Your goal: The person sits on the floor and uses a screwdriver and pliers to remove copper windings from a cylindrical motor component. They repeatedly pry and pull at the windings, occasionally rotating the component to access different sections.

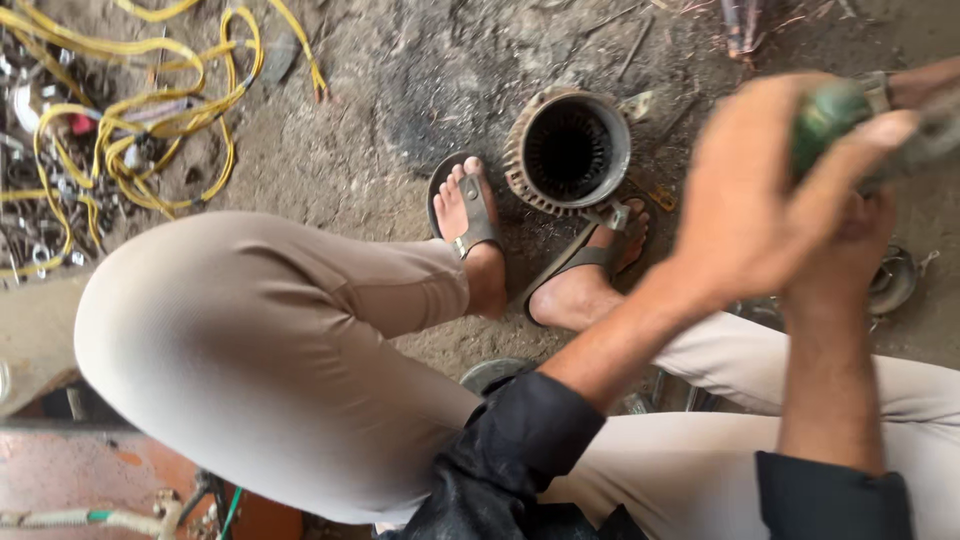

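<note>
My left hand [750,190] is raised at the right, blurred by motion, and closed around a green-handled tool [828,118]. My right hand [850,240] sits just below and behind it, mostly covered; its grip is hidden. A blurred grey part [930,140] sticks out to the right of the handle. On the dirt floor, a round ribbed motor housing [567,150] with a dark slotted bore stands between my sandalled feet [470,215]. My bent knee [230,340], in beige trousers, fills the left-centre.
Tangled yellow wires [150,110] and metal scrap [40,190] lie at the top left. A round metal cover [893,282] rests on the ground at the right, another metal disc [495,372] under my legs. A reddish surface [90,470] with cord is at the bottom left.
</note>
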`<state>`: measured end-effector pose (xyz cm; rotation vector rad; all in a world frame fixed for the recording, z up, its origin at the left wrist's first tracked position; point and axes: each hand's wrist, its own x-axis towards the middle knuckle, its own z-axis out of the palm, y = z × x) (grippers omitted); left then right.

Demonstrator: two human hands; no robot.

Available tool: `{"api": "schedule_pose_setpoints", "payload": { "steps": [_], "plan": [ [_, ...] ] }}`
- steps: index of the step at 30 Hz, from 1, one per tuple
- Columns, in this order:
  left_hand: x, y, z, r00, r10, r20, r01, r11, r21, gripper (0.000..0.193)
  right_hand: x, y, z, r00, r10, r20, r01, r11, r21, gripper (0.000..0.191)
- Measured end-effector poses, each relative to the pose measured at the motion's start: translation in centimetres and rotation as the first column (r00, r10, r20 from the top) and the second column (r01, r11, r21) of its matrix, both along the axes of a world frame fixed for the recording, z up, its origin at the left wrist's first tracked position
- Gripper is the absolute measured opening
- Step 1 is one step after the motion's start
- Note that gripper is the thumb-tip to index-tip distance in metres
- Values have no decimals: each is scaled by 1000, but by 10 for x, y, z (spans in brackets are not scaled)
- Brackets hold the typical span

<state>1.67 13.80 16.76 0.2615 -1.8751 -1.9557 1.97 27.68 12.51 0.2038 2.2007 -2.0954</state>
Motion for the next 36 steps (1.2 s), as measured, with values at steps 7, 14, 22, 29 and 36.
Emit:
{"api": "schedule_pose_setpoints", "payload": {
  "steps": [7,14,22,29,36],
  "plan": [
    [27,-87,-99,793,536,289,-517,843,-146,74,-55,38,-48,980,180,90,-139,287,948,14],
    [23,-75,-186,759,514,399,-461,858,-229,58,-27,61,-127,796,-113,595,-580,139,802,54],
    [7,-83,-187,804,525,278,-464,847,-257,66,-71,38,-120,800,144,582,-598,263,757,103],
    [-43,-159,-214,935,176,308,-54,929,-366,67,-95,-86,-123,856,513,57,-404,596,695,61],
    [-157,-235,-235,910,-296,290,410,749,-520,59,-79,-144,-138,936,352,18,-252,634,731,60]
  ]
}}
